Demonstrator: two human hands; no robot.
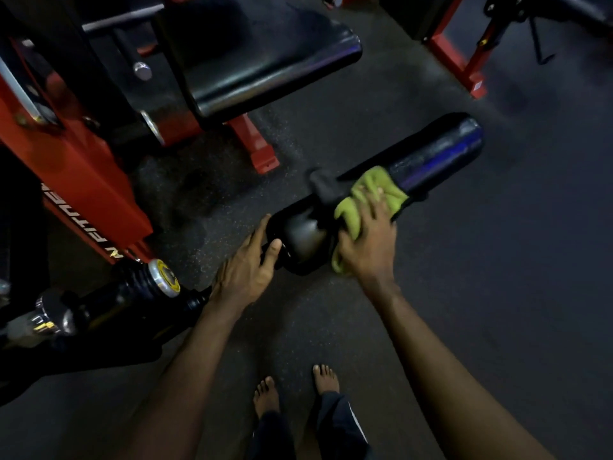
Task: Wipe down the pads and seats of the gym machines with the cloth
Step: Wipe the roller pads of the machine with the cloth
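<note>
Pressing the yellow-green cloth (381,185) onto the middle of the black roller pad (441,151), the right hand (368,247) has its fingers spread and nearly straight on top. The left hand (245,270) grips the pad's near end, thumb in front, fingers round the far side. The black seat (265,71) is beyond; 2 bare feet (265,393) stand on the floor (497,277).

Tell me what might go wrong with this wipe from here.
The right hand presses the cloth flat rather than gripping it, so it may slide off the round roller pad. The left hand holds only the pad's near end, so the pad might turn or swing under pressure. The bare feet stand close, and a swinging pad could hit them.
</note>
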